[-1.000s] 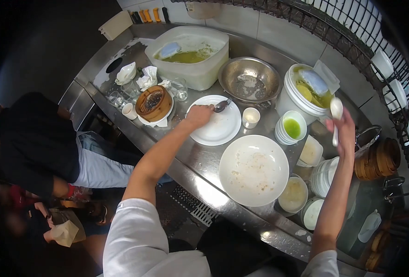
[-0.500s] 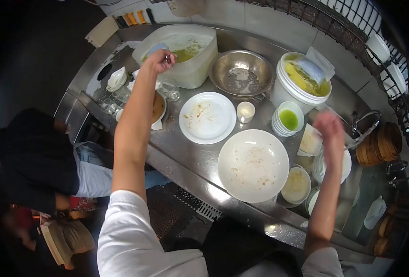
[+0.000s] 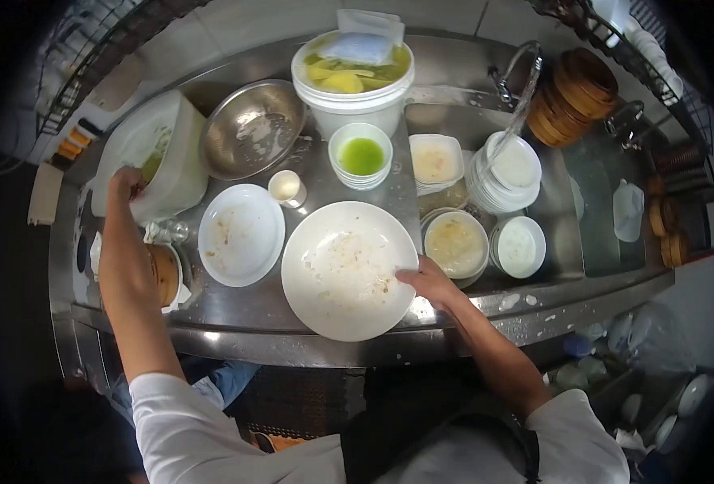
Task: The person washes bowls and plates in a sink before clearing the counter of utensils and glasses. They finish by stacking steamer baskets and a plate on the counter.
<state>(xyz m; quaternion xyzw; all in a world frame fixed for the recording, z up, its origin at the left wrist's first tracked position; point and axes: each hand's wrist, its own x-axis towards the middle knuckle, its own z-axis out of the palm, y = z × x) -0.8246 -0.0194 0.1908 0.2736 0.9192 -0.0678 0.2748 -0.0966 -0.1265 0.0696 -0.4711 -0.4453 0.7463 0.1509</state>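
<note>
My right hand point(image 3: 428, 282) grips the right rim of a large white plate point(image 3: 349, 270) with food bits on it, thumb on top. At the near wall of a translucent tub point(image 3: 183, 149) on the left is my left hand point(image 3: 133, 184). Its fingers are curled, and what they hold, if anything, is too small to name. Between my hands lies a smaller white plate point(image 3: 242, 234) with brown smears. A small cup point(image 3: 287, 189) stands just behind the two plates.
Behind stand a steel bowl point(image 3: 254, 129), a white bucket point(image 3: 353, 101) of yellow pieces and stacked bowls point(image 3: 361, 157) with green liquid. Water runs from a faucet point(image 3: 526, 60) onto plates point(image 3: 506, 173) in the sink. Bamboo steamers point(image 3: 571, 97) stand at the right.
The view has turned right. My right hand has come down from above the sink dishes and taken hold of the large plate's rim. My left hand remains by the tub, now lower against its near side.
</note>
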